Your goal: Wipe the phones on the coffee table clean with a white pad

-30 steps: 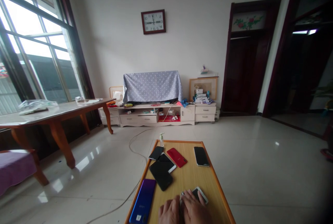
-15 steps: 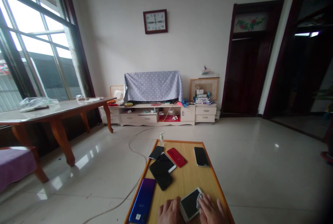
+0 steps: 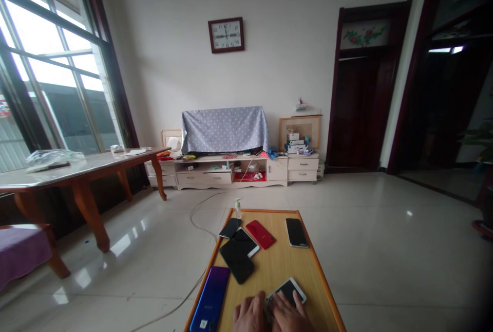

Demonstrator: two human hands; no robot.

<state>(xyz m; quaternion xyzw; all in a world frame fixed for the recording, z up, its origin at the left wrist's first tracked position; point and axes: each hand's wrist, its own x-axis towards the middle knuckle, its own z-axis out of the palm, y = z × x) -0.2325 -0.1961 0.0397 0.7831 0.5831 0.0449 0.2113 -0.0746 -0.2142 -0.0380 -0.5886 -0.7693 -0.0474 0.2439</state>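
A white-framed phone (image 3: 296, 287) with a dark screen lies tilted near the front of the wooden table (image 3: 269, 265). My left hand (image 3: 249, 314), fingers curled, grips the phone's left edge. Across the lower left of the screen lies my right hand (image 3: 288, 315), its fingers pressed down and its thumb side toward the right edge. The small grey cloth under those fingers is almost wholly hidden now. A blue-purple phone (image 3: 210, 298) rests face down to the left of my hands.
Farther up lie a black phone (image 3: 239, 265), a second white phone (image 3: 252, 247), a small dark phone (image 3: 230, 228), a red phone (image 3: 261, 234) and a dark-screened phone (image 3: 296, 233). A pump bottle (image 3: 238, 209) stands at the far left corner. A cable (image 3: 192, 291) runs along the floor.
My right hand has slid left across the screen with the grey cloth, from the right edge to beside my left hand. The phone's upper right now shows. My left hand stays put.
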